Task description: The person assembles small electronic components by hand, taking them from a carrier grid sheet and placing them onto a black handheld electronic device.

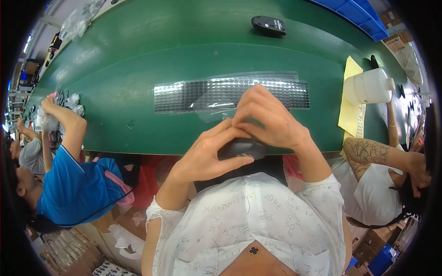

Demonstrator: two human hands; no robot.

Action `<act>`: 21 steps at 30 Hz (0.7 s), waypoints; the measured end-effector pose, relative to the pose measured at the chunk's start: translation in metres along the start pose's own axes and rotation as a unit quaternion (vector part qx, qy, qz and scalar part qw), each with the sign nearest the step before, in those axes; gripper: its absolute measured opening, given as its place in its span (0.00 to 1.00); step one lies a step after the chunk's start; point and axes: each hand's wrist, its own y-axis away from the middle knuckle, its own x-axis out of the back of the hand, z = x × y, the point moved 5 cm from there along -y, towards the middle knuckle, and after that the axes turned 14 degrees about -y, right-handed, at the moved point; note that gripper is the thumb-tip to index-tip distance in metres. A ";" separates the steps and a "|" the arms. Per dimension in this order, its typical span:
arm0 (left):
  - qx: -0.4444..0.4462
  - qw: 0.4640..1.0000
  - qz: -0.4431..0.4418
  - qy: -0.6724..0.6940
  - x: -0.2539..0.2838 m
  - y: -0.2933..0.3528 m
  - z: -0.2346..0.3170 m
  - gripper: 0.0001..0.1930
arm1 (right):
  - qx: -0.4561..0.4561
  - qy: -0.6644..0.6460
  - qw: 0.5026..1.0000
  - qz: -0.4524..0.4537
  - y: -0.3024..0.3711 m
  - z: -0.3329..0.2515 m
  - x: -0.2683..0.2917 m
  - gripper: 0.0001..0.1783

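A dark computer mouse (242, 149) is held in front of my chest, at the near edge of the table. My left hand (207, 154) grips it, thumb along the near side and fingers over the far side. Bent over its far end is my right hand (269, 117), fingertips pinched close to the left fingers; what they hold, if anything, is hidden. Just beyond my hands lies a clear sheet of small black round pads (182, 97), with another clear sheet partly over it. Farther off, a second black mouse (269, 26) rests underside up.
The green table (115, 115) spreads ahead. On the right, a white plastic bottle (368, 86) lies by a yellow sheet (348, 99). A blue crate (354, 16) stands far right, plastic bags (78, 20) far left. Co-workers sit at both sides, one in a blue shirt (69, 188).
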 end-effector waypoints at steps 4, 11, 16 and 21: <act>0.199 0.957 0.062 0.199 -0.008 0.004 -0.016 0.20 | -0.154 -0.085 0.973 0.147 0.013 0.014 0.011 0.05; 0.330 0.883 0.135 0.306 -0.031 0.005 -0.043 0.18 | -0.239 -0.017 0.959 0.153 0.025 0.004 0.003 0.07; 0.307 0.911 0.114 0.251 -0.034 0.001 -0.039 0.18 | -0.266 -0.006 0.952 0.149 0.028 0.011 0.000 0.08; 0.290 0.926 0.131 0.203 -0.039 0.005 -0.042 0.18 | -0.291 -0.023 0.940 0.177 0.033 0.019 -0.006 0.07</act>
